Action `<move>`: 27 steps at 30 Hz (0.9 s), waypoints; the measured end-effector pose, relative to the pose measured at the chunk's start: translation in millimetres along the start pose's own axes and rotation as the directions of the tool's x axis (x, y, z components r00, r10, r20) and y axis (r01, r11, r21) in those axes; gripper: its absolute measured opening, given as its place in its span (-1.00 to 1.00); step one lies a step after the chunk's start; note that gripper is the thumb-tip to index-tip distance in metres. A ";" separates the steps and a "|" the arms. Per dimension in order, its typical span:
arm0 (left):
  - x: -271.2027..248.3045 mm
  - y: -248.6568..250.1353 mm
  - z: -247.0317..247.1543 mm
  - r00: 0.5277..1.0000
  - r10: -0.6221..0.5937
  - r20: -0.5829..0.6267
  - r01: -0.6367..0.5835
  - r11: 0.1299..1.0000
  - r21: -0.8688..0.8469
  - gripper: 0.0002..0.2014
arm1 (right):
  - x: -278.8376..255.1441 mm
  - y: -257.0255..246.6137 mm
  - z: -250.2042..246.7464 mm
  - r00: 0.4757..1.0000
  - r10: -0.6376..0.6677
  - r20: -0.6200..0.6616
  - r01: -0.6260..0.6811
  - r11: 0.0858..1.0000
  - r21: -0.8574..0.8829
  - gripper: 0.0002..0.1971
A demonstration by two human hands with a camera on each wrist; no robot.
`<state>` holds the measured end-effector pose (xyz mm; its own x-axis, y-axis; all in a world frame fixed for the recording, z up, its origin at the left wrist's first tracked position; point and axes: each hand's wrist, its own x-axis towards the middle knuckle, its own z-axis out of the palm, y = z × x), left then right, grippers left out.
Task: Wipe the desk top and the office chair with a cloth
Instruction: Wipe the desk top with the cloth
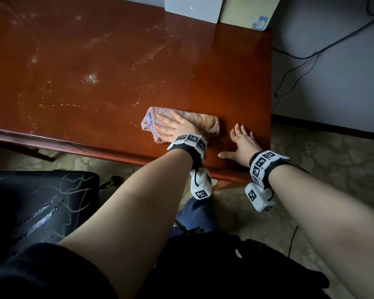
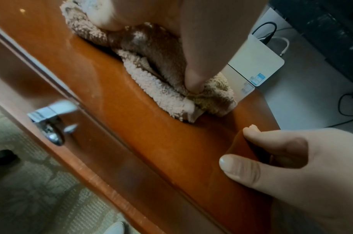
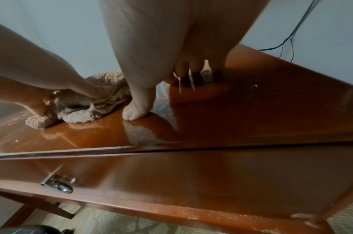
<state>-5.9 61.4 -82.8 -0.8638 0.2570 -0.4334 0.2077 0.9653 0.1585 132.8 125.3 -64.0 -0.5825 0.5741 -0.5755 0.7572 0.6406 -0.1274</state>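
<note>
Three views: each adds something the others lack.
Head view only: whole desk top (image 1: 117, 67) with pale smears across its far and left parts; black office chair (image 1: 37, 203) at lower left, beside the desk's near edge; a grey panel (image 1: 192, 7) and a cream board (image 1: 246, 11) leaning at the back edge.
Left wrist view only: a metal drawer handle (image 2: 49, 120) on the desk front, and the cloth's folded, looped pile seen close up.
Right wrist view only: reflection of the right hand in the glossy wood; the handle shows here too, blurred.
Cloth (image 1: 181, 124): pinkish-beige towel, bunched, lying on the desk near its front right part.
Left hand (image 1: 173, 128): flat on top of the cloth, fingers straight and spread, pressing down; thumb dug into a fold.
Right hand (image 1: 240, 143): bare on the wood just right of the cloth, fingers extended, thumb out sideways, gripping nothing.
Wristbands (image 1: 188, 141): marker-patterned, one on each wrist.
</note>
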 end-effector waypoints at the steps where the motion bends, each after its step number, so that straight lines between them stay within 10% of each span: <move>1: 2.4 3.2 0.0 1.000 0.008 -0.002 -0.008 1.000 0.003 0.00 | 1.7 1.2 -0.3 1.000 -0.003 -0.009 0.003 1.000 0.000 -0.02; 27: 86.5 114.0 -22.4 0.999 0.039 -0.014 -0.039 0.999 0.035 0.10 | 103.2 32.9 -65.2 0.997 -0.047 -0.062 0.045 0.998 -0.035 -0.16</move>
<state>-67.2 192.7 -82.4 -0.8614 0.2939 -0.4144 0.2569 0.9557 0.1437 78.4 238.9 -74.9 -0.6347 0.5735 -0.5180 0.7193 0.6834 -0.1249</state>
